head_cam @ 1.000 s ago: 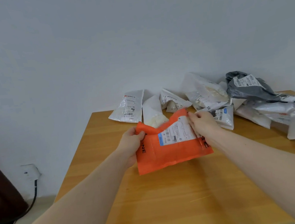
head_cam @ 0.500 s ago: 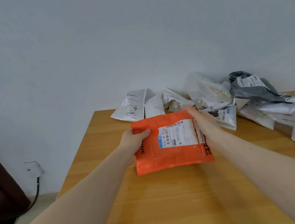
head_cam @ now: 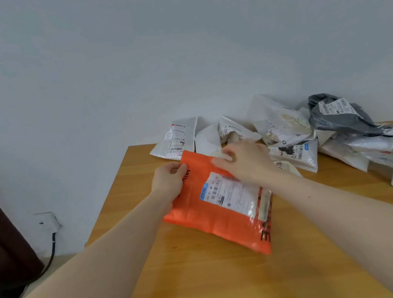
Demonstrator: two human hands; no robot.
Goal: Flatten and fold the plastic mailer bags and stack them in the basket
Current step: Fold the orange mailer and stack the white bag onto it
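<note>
Head view, sole view.

Item 1: orange mailer bag [head_cam: 213, 211], lying skewed on the wooden desk [head_cam: 207, 283], near its middle. White shipping label [head_cam: 231, 195] on the upper face; black lettering along both short edges. Film looks thin, light and slick, soft rather than stiff; likely to slide under a flat palm and spring back from a crease. Best taken at a corner or edge hem, with the other hand pressing the middle.

Item 2: left hand [head_cam: 169, 181], grip pinching the bag's far left corner, thumb on top.

Item 3: right hand [head_cam: 244, 161], blurred, over the bag's far edge; fingers appear loosely spread and lying on the film, though contact cannot be told for certain.

Item 4: heap of unsorted mailers along the far desk edge, white bags [head_cam: 284, 128] and one grey bag [head_cam: 335, 117], crumpled, apart from the orange one.

Item 5: basket, not in view.

Stage, judged: flattening, fold not yet made.
</note>
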